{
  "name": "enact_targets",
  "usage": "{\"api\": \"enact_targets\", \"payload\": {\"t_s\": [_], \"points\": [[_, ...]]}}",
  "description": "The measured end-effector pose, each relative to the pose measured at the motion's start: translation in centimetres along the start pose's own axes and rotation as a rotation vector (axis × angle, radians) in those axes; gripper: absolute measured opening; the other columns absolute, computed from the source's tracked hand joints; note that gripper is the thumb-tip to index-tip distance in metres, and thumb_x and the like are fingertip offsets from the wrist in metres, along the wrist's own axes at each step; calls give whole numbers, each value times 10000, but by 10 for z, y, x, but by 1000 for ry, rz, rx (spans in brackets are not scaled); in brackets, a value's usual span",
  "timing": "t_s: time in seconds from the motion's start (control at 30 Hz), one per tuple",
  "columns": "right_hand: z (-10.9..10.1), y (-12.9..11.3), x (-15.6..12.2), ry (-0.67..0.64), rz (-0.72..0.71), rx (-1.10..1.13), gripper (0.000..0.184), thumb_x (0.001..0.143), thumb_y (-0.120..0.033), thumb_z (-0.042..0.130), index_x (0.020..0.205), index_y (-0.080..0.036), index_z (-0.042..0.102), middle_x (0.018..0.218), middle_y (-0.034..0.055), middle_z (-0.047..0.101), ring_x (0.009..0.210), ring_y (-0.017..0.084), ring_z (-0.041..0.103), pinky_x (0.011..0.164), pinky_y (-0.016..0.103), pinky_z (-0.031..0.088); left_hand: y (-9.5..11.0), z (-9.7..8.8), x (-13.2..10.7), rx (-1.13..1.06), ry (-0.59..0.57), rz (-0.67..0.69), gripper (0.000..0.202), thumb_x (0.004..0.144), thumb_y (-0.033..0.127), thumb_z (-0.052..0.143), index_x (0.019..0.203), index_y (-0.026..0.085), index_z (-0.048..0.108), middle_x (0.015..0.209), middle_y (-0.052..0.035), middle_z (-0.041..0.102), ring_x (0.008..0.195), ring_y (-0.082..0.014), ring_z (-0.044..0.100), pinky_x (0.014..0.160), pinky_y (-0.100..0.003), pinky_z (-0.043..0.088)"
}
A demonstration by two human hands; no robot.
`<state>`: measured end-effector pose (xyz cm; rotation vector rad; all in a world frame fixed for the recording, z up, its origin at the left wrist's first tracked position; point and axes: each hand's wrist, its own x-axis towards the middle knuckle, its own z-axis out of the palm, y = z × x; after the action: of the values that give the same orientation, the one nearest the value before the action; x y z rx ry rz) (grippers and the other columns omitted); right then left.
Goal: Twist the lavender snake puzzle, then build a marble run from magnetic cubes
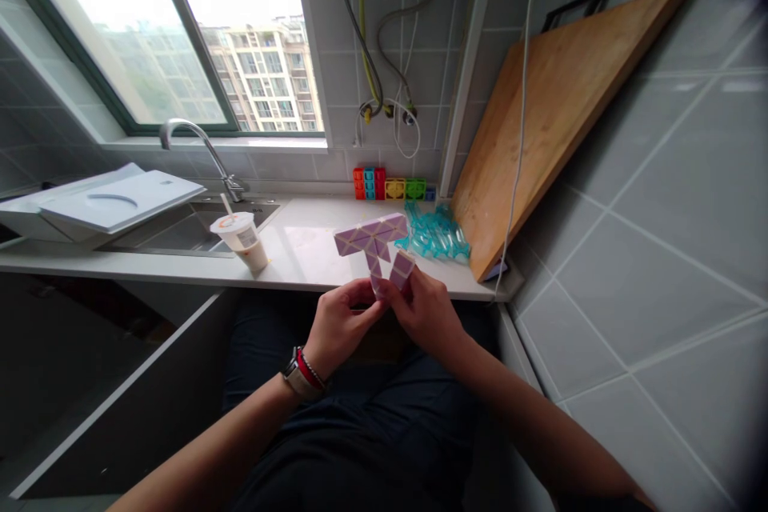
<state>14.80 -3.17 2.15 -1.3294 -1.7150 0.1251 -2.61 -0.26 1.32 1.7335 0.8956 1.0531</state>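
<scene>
No legible text or numbers

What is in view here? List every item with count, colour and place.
counter: one, white, below the window
sink: one, steel, set in the counter's left part
tap: one, chrome, behind the sink
cup: one, white with straw, on the counter by the sink
cutting board: one, wooden, leaning at the counter's right end
plastic pieces: a pile, teal, beside the cutting board
blocks: one row, red, blue, yellow, green, at the counter's back edge
twist puzzle: one, lilac and white, held over the counter edge
left hand: one, watch and red band at the wrist, gripping the puzzle
right hand: one, bare, gripping the puzzle
</scene>
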Motion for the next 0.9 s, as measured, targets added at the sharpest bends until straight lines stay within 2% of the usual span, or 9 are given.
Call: {"api": "enact_targets", "payload": {"t_s": [0.13,0.23,0.33,0.43,0.5,0.6,0.67,0.77,0.9], "points": [[-1,-5,-2,-137,35,-83,249,1055,-393,449,1010,-183,574,832,90,690,753,238,659,675,312,447,3,0,-3,122,49,26,263,846,310,752,1084,198,768,1027,-59,788,914,-240,740,826,-327,615],[-6,-9,-2,-197,-13,-14,223,1065,-335,408,1071,-181,569,932,112,706,835,248,674,725,326,476,6,-3,-4,143,38,29,247,851,318,751,1065,194,772,994,-57,787,891,-234,737,777,-303,615],[-15,-6,2,-270,-29,175,217,1067,-346,422,1068,-207,588,894,59,691,779,200,668,705,296,500,10,-11,-2,73,-46,-7,288,874,347,740,1115,190,758,1046,-71,787,954,-246,737,812,-305,606],[-22,4,9,-355,61,438,259,1035,-450,502,1024,-215,609,758,-11,614,589,129,599,549,233,493,15,-18,0,-5,-152,-21,295,890,343,733,1136,180,749,1089,-84,787,1007,-250,736,892,-316,582],[-24,10,13,-390,116,592,299,972,-508,601,1003,-211,620,766,-21,587,574,111,575,487,210,491,18,-20,1,-16,-190,-16,281,890,330,738,1123,175,753,1093,-86,788,1009,-242,735,911,-308,567],[-24,16,17,-402,160,709,374,852,-527,749,1006,-205,639,846,-5,608,651,121,597,487,208,520,22,-19,1,-30,-215,-35,260,885,330,748,1092,175,760,1060,-79,793,982,-228,735,880,-287,563],[-23,18,18,-383,200,710,419,803,-524,797,1020,-197,650,812,-9,617,623,119,590,480,212,518,23,-18,1,-40,-222,-56,248,880,339,755,1064,174,764,1027,-75,794,959,-220,734,850,-273,561],[-21,17,17,-322,216,638,406,791,-511,812,988,-179,687,764,-3,628,604,123,589,487,216,512,23,-16,1,-75,-225,-92,263,862,350,776,1048,165,766,1001,-81,792,927,-207,730,811,-258,559],[-24,17,16,-280,129,571,329,835,-479,783,938,-172,725,839,37,658,707,153,622,533,220,527,18,-18,3,-229,-224,-230,335,836,371,805,1081,148,755,1021,-102,782,904,-203,732,797,-272,582]]}}
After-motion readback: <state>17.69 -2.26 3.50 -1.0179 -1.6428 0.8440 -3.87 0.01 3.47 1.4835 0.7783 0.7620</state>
